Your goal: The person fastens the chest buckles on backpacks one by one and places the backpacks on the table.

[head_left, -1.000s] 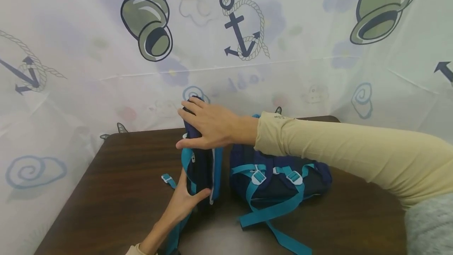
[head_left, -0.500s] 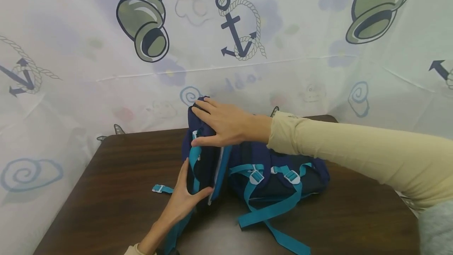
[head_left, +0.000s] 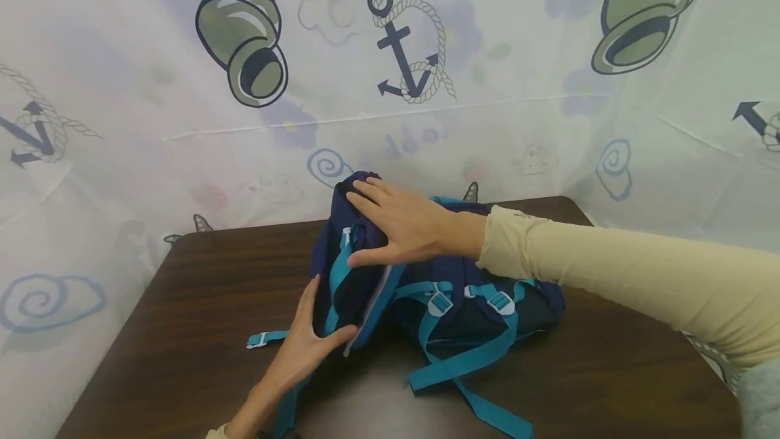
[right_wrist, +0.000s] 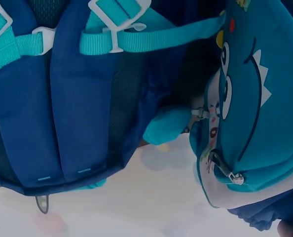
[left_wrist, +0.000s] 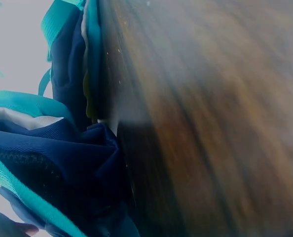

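Note:
A navy backpack (head_left: pixel 362 283) with teal trim stands on its edge on the table, its top leaning right. My left hand (head_left: pixel 305 337) holds its lower side, thumb on the right face and fingers on the left. My right hand (head_left: pixel 405 222) rests on its upper end with fingers outstretched. In the right wrist view its teal front panel (right_wrist: pixel 279 113) shows a cartoon face with white teeth and a zipper pull (right_wrist: pixel 230 173). Beside it lies a second navy backpack (head_left: pixel 469 320), shoulder straps up, partly hidden behind my right hand and sleeve.
Loose teal straps (head_left: pixel 460 368) of the second backpack trail over the brown wooden table (head_left: pixel 213 303) toward the front. A short teal strap with a white buckle (head_left: pixel 262 339) sticks out left of the held backpack. A printed cloth (head_left: pixel 506 141) hangs behind.
The held backpack has tipped to the right, its top moving toward the second backpack. My right hand has moved right with it; my left hand has stayed low on its side.

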`<state>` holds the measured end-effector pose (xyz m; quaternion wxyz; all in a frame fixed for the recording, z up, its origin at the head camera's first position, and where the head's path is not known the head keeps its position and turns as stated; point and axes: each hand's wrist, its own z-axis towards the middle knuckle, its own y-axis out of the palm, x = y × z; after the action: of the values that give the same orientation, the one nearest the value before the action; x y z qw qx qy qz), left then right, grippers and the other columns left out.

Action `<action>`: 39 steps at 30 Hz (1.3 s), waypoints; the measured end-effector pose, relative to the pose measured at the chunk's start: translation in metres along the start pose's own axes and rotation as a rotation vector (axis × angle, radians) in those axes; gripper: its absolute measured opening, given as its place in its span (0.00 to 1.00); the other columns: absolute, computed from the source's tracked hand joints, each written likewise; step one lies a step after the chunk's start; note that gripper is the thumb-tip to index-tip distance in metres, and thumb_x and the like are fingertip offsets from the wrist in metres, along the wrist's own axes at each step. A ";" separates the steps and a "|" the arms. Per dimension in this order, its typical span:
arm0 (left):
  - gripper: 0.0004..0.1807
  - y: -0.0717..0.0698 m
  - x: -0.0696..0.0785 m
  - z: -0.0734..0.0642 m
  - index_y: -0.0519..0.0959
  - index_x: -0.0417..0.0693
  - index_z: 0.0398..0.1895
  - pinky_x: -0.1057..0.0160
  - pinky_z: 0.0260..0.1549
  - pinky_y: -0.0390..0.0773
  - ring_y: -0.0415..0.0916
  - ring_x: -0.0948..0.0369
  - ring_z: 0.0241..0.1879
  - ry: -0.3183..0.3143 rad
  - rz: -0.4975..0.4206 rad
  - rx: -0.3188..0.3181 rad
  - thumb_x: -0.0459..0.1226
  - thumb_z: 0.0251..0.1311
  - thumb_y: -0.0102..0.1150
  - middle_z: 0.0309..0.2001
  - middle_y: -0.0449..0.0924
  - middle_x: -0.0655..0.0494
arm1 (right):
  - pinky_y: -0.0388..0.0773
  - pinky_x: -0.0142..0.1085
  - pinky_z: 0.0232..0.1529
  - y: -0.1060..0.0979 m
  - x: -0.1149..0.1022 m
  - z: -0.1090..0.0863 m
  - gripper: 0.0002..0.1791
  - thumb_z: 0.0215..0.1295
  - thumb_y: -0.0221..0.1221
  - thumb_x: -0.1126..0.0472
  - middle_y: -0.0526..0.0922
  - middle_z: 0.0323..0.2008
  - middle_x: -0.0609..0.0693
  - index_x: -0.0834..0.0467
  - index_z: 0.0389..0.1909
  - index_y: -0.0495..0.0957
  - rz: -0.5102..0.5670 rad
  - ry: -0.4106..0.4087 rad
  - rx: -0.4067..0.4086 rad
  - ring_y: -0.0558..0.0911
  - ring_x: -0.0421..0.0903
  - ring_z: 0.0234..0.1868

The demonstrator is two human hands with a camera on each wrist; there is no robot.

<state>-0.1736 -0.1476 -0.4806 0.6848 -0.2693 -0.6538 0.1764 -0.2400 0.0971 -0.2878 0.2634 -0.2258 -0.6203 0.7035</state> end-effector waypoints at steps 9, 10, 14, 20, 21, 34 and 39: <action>0.58 -0.025 -0.019 -0.007 0.35 0.68 0.80 0.21 0.61 0.55 0.45 0.33 0.75 0.020 0.070 -0.001 0.58 0.58 0.65 0.81 0.30 0.48 | 0.55 0.53 0.75 0.021 -0.008 -0.002 0.60 0.59 0.54 0.24 0.45 0.81 0.56 0.58 0.80 0.46 0.086 0.019 -0.024 0.46 0.57 0.81; 0.58 -0.029 -0.021 -0.007 0.35 0.68 0.81 0.21 0.60 0.55 0.46 0.32 0.75 0.026 0.077 -0.004 0.58 0.58 0.66 0.81 0.30 0.48 | 0.56 0.53 0.75 0.024 -0.010 -0.002 0.60 0.59 0.54 0.24 0.45 0.81 0.56 0.58 0.80 0.46 0.101 0.023 -0.024 0.45 0.58 0.81; 0.56 -0.044 -0.031 -0.009 0.38 0.64 0.81 0.20 0.59 0.55 0.46 0.32 0.74 0.061 0.106 -0.008 0.56 0.58 0.66 0.81 0.31 0.47 | 0.58 0.52 0.74 0.035 -0.018 -0.003 0.60 0.58 0.55 0.24 0.46 0.80 0.57 0.59 0.79 0.47 0.136 0.031 -0.019 0.46 0.58 0.81; 0.55 -0.063 -0.046 -0.016 0.40 0.65 0.81 0.18 0.58 0.52 0.45 0.33 0.74 0.063 0.107 0.002 0.53 0.59 0.66 0.81 0.32 0.46 | 0.59 0.50 0.74 0.050 -0.028 0.002 0.60 0.58 0.54 0.23 0.46 0.80 0.57 0.59 0.79 0.47 0.141 0.029 -0.036 0.45 0.56 0.81; 0.55 -0.066 -0.048 -0.018 0.40 0.64 0.81 0.18 0.58 0.51 0.44 0.33 0.74 0.060 0.107 0.005 0.52 0.59 0.66 0.81 0.32 0.46 | 0.59 0.50 0.74 0.052 -0.030 0.003 0.60 0.58 0.53 0.23 0.45 0.81 0.57 0.59 0.79 0.47 0.142 0.031 -0.040 0.45 0.56 0.81; 0.56 -0.100 -0.070 -0.023 0.35 0.71 0.80 0.18 0.56 0.52 0.44 0.32 0.73 0.019 0.088 -0.007 0.50 0.60 0.66 0.80 0.35 0.40 | 0.58 0.47 0.75 0.080 -0.054 0.021 0.60 0.60 0.53 0.24 0.45 0.80 0.57 0.60 0.80 0.45 0.214 0.074 -0.010 0.44 0.56 0.81; 0.56 -0.117 -0.081 -0.024 0.36 0.74 0.80 0.17 0.55 0.51 0.41 0.29 0.73 0.006 0.086 0.020 0.48 0.60 0.67 0.80 0.35 0.40 | 0.56 0.47 0.75 0.097 -0.063 0.029 0.59 0.62 0.51 0.24 0.44 0.80 0.58 0.61 0.79 0.45 0.255 0.069 0.003 0.44 0.56 0.81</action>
<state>-0.1696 -0.2921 -0.4756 0.6811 -0.2910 -0.6377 0.2114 -0.2202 0.0253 -0.3810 0.1935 -0.3266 -0.5762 0.7238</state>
